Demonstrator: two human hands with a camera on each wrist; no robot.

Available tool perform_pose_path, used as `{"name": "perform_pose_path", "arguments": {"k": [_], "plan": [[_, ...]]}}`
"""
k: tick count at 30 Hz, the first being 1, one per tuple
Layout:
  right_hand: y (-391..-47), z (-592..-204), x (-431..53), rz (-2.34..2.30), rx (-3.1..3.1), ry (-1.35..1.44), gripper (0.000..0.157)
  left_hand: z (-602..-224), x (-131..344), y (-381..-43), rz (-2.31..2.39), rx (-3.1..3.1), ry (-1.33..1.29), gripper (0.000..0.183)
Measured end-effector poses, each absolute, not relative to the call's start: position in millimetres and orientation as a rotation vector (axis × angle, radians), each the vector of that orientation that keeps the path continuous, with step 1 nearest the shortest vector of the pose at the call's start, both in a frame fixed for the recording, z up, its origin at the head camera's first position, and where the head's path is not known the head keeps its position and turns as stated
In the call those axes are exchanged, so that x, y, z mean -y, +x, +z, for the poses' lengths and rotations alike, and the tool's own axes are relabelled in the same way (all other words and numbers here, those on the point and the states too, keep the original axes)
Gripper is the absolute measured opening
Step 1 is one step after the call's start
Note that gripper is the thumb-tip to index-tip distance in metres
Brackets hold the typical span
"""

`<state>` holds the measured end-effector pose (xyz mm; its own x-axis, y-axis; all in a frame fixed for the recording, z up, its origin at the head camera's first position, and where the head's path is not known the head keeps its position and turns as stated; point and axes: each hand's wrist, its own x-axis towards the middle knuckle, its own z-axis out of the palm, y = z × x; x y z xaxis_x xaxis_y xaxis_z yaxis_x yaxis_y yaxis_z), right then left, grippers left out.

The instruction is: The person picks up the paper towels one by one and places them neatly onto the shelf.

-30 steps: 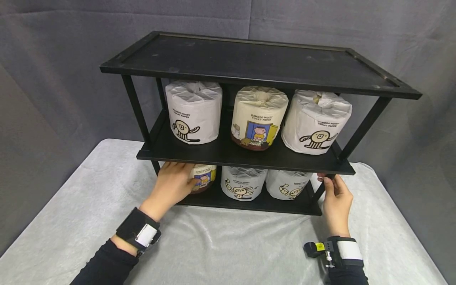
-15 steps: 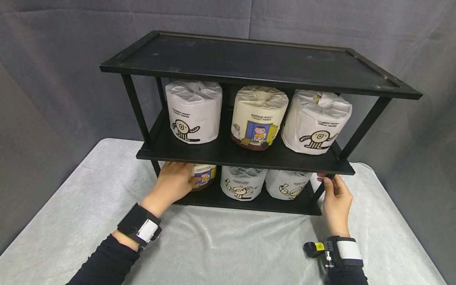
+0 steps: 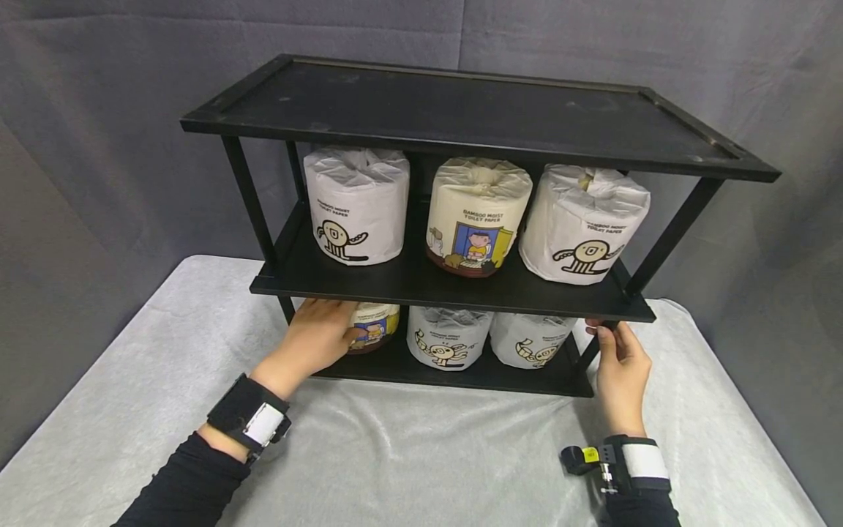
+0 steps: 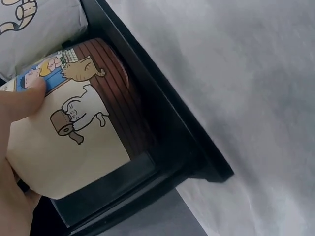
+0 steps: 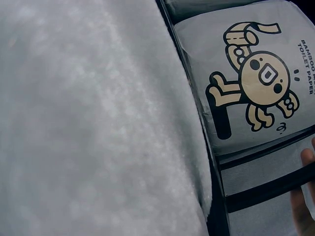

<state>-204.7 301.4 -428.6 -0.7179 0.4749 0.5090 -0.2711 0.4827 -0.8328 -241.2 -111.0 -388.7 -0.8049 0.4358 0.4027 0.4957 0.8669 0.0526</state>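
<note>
On the lower shelf at the left stands a cream-wrapped toilet paper roll [image 3: 375, 329] with a cartoon print. My left hand [image 3: 319, 337] grips it from the left; in the left wrist view the thumb [image 4: 34, 96] lies across the printed front of the roll, while the other fingers are mostly hidden. At the other end, my right hand [image 3: 622, 377] holds the front right post [image 3: 590, 355] of the black shelf rack [image 3: 454, 293] between thumb and fingers. In the right wrist view its fingers [image 5: 299, 206] show on both sides of the post.
Two white-wrapped rolls, a middle one [image 3: 450, 340] and a right one [image 3: 530, 340], share the lower shelf. Above them stand a white roll [image 3: 358, 208], a cream roll [image 3: 477, 212] and another white roll [image 3: 582, 219]. A pale cloth [image 3: 408, 454] covers the table; grey fabric [image 3: 99, 146] hangs behind.
The cream roll has shifted slightly back in my left hand's grip, and the left wrist has moved a little left. The rack's left end has moved slightly left. My right hand stays on the post.
</note>
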Motion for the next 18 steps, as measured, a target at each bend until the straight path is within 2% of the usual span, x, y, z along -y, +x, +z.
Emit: {"name": "perform_pose_path", "arguments": {"k": [7,14,18], "plan": [[-205,-428,-301,1.306,1.984,-0.171,0.025,-390,120,-241,-0.175,2.618,-0.769,0.059],[-206,-429,-300,1.302,1.999,-0.178,0.024,-389,130,-238,-0.139,2.594,-0.785,0.05],[-205,-428,-301,1.301,1.998,-0.187,0.023,-390,133,-237,-0.151,2.62,-0.775,0.052]]}}
